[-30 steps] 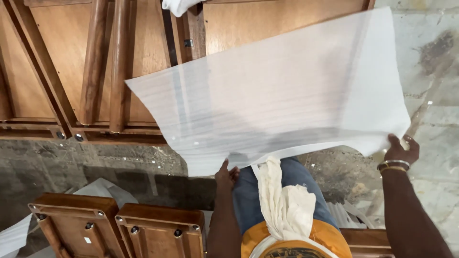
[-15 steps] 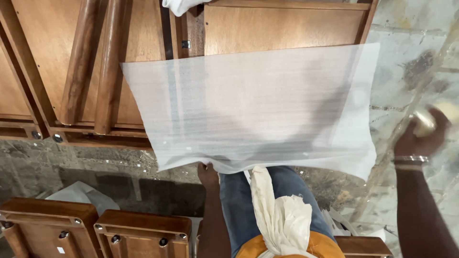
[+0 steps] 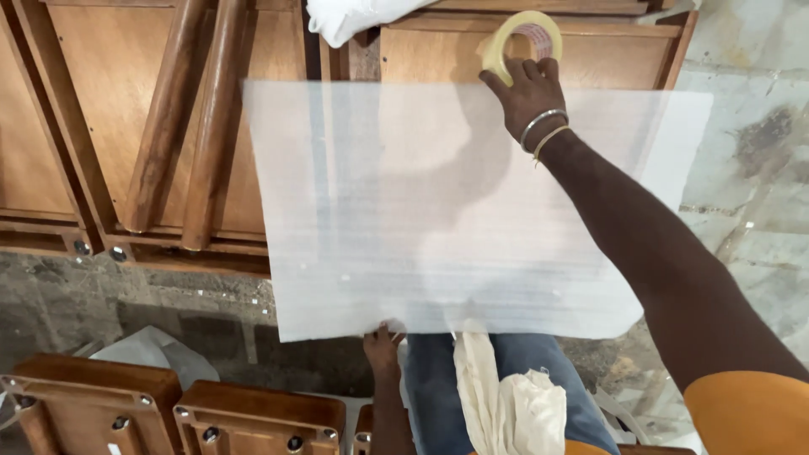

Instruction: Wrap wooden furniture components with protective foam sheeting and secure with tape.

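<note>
Foam sheet (image 3: 438,227) feels floppy and light; my left hand (image 3: 383,347) pinches its near edge, my right hand (image 3: 527,88) grips the tape roll (image 3: 524,38).

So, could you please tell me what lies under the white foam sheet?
Through the translucent foam sheet, wooden panels and stone floor show faintly. The panel detail beneath is blurred. The left hand grips its near edge; the right hand holds a tape roll.

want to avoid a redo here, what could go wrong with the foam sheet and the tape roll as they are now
The foam sheet is held only at its near edge by the left hand, so the far side may sag or slide off line.

The right hand holds the tape roll above the sheet's far edge; tape laid one-handed could wrinkle or stick crooked.

The white cloth hanging by the legs could catch the sheet.
</note>
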